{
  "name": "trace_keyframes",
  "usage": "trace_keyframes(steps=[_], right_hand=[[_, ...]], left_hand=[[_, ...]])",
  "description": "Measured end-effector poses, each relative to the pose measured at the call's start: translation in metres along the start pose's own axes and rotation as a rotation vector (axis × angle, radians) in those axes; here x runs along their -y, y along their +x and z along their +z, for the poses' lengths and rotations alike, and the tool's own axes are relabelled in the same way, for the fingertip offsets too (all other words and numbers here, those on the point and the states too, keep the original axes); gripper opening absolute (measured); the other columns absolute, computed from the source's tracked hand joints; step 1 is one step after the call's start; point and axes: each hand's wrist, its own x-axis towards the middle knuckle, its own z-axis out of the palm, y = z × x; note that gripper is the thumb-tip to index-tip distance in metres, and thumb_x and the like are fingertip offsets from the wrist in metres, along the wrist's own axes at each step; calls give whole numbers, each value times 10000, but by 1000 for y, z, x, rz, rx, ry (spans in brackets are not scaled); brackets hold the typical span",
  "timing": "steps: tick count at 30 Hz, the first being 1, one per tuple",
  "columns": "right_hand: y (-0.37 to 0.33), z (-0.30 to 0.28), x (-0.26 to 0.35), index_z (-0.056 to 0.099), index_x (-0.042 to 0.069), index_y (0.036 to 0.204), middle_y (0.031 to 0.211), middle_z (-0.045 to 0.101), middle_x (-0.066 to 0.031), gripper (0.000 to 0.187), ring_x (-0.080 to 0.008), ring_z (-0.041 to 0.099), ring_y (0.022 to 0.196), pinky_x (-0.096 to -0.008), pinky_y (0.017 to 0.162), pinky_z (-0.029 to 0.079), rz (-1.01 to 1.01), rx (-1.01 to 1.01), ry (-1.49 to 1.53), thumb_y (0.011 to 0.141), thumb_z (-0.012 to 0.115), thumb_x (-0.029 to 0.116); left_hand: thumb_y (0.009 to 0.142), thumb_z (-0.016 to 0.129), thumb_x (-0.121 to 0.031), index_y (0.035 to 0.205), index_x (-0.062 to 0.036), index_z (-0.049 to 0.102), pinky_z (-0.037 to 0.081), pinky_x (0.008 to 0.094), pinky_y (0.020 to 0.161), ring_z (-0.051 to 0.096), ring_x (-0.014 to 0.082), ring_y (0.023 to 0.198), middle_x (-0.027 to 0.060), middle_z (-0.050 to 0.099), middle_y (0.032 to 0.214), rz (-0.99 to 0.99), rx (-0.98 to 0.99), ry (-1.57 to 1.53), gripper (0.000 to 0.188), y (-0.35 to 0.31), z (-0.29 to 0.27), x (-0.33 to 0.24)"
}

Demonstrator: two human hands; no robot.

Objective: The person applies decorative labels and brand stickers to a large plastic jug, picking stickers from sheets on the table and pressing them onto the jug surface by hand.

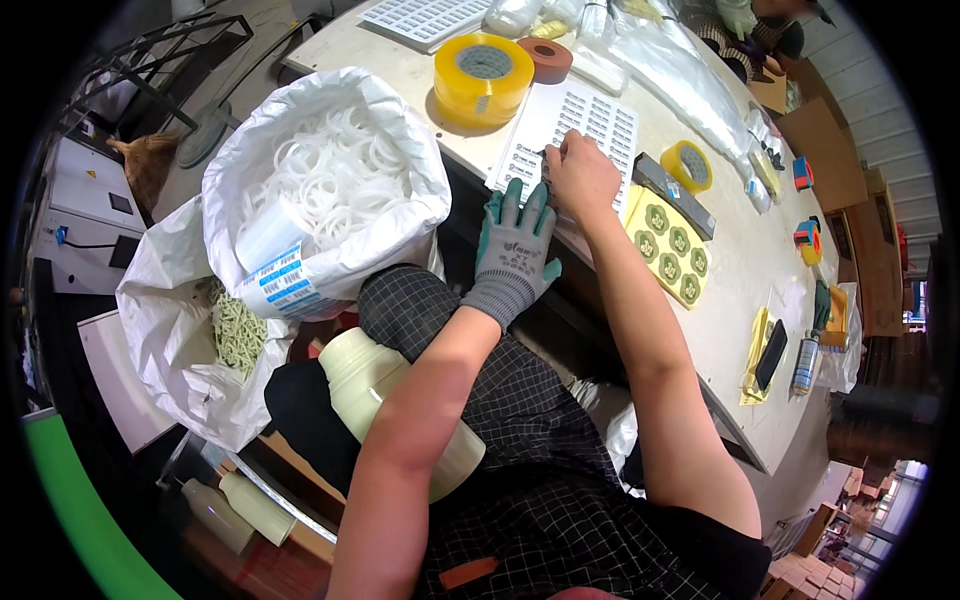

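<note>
My left hand point(513, 245), in a grey and green knit glove, lies with its fingers stretched out over the near edge of a stack of printed label sheets point(600, 120). Bare, my right hand point(583, 178) rests on the same sheets with bent fingers drawn together. What its fingertips pinch, if anything, is hidden. Across my lap, under my left forearm, lies a pale cream-green bottle-shaped container point(365, 375). Beside my right wrist is a yellow sheet of green flower-shaped stickers point(668, 245).
A white sack point(420, 190) of translucent rings point(335, 170) stands left; another sack point(165, 300) holds green shredded filler. On the table point(745, 330) are a large tape roll point(455, 85), a smaller roll point(690, 165), a long dark box point(675, 197), a phone point(771, 355) and a spray can point(803, 365).
</note>
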Motion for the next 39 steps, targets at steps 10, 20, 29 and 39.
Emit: trace_keyframes(steps=[10, 20, 29, 39], right_hand=[[-3, -28, 6, 587, 62, 758, 702, 621, -37, 479, -174, 594, 678, -336, 632, 477, 77, 284, 702, 889, 817, 461], [-123, -42, 51, 575, 78, 754, 722, 576, 52, 362, -44, 494, 699, -231, 628, 401, -191, 722, 1159, 921, 837, 263], [-214, -59, 113, 639, 67, 819, 705, 647, -64, 449, -187, 622, 654, -344, 642, 500, -491, 1030, 801, 819, 879, 446], [-217, -56, 125, 628, 73, 813, 691, 652, -82, 472, -219, 643, 636, -360, 629, 502, -541, 1003, 726, 813, 870, 477]], left_hand=[[931, 648, -576, 1542, -74, 483, 209, 611, 1259, 225, 417, 1578, 193, 342, 1657, -45, 117, 23, 808, 5, -19, -5], [887, 748, -402, 1158, -73, 716, 448, 453, 1032, 593, 293, 1177, 98, 658, 1254, -57, -69, -322, 428, -196, -105, -12], [723, 877, -193, 1171, -119, 644, 472, 479, 938, 611, 310, 1084, 86, 659, 1258, -549, -566, -203, 511, -344, -53, -35], [764, 862, -219, 1154, -103, 628, 466, 452, 919, 626, 263, 1075, 68, 681, 1272, -498, -663, -257, 469, -358, -44, -32]])
